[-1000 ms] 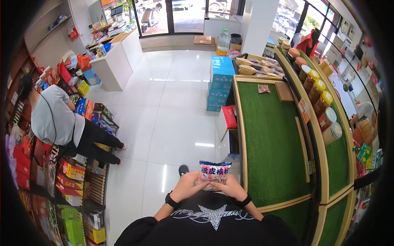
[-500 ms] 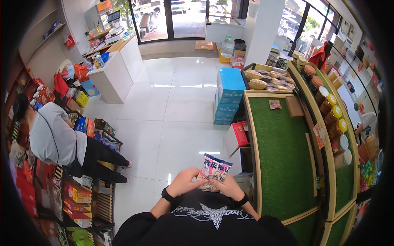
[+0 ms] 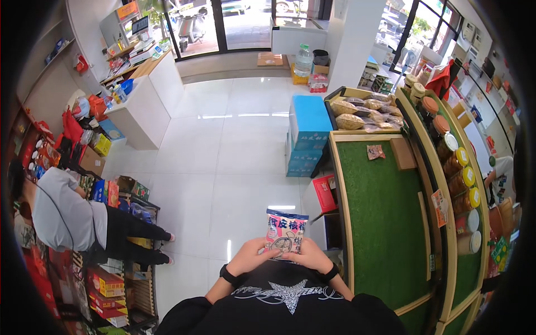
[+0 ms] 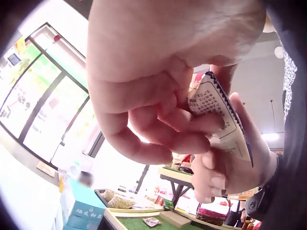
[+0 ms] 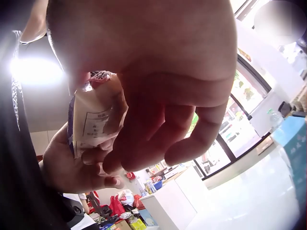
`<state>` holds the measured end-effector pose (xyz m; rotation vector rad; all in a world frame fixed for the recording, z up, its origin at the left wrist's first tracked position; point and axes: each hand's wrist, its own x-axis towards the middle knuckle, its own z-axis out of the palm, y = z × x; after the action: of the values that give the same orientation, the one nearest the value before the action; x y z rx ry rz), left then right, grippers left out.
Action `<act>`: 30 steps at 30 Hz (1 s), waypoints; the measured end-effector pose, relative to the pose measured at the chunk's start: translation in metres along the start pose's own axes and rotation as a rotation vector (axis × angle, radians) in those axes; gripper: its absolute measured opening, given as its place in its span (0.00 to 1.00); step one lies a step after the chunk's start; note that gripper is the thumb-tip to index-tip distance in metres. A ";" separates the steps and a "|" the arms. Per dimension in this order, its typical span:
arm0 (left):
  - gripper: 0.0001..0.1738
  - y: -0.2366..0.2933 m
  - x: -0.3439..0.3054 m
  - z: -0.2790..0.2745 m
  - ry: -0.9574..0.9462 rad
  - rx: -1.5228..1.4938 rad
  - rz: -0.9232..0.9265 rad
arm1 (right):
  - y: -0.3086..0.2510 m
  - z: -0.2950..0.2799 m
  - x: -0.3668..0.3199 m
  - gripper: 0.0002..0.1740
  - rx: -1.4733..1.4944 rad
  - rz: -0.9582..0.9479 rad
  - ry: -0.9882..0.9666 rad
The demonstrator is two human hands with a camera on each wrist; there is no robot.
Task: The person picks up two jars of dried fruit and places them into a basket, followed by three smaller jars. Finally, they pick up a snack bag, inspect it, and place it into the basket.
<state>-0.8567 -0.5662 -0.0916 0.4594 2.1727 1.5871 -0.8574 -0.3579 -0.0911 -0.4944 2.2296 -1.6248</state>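
Observation:
A small snack bag (image 3: 286, 230), pink and white with a dark blue top edge and Chinese lettering, stands upright in front of my chest in the head view. My left hand (image 3: 251, 257) grips its left lower side, thumb on the front. On the other side my right hand (image 3: 310, 257) holds it the same way, so the two thumbs nearly meet low on the front. The left wrist view shows the bag's printed back (image 4: 211, 105) with curled fingers (image 4: 168, 136) behind it. In the right wrist view, fingers (image 5: 148, 129) curl behind the bag (image 5: 93, 112).
Right of me stands a display table with green turf (image 3: 385, 223), a small packet (image 3: 376, 152) on it. Bagged goods (image 3: 365, 111) and jars (image 3: 460, 162) lie beyond. Blue boxes (image 3: 309, 123) are stacked on the floor (image 3: 223, 145). A person (image 3: 72, 212) stands by shelves at left.
The bag has stayed in both hands; it tilted slightly at mid-time and now faces up more squarely, with more of its front showing. The head view has shifted over the room.

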 end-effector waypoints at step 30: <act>0.17 0.059 0.320 0.026 -0.087 0.155 0.193 | 0.082 -0.239 0.099 0.16 0.321 0.133 0.247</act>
<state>-1.1176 -0.3704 -0.0841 0.7925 2.2503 1.4691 -1.0621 -0.1806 -0.1070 -0.0617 2.0512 -2.0100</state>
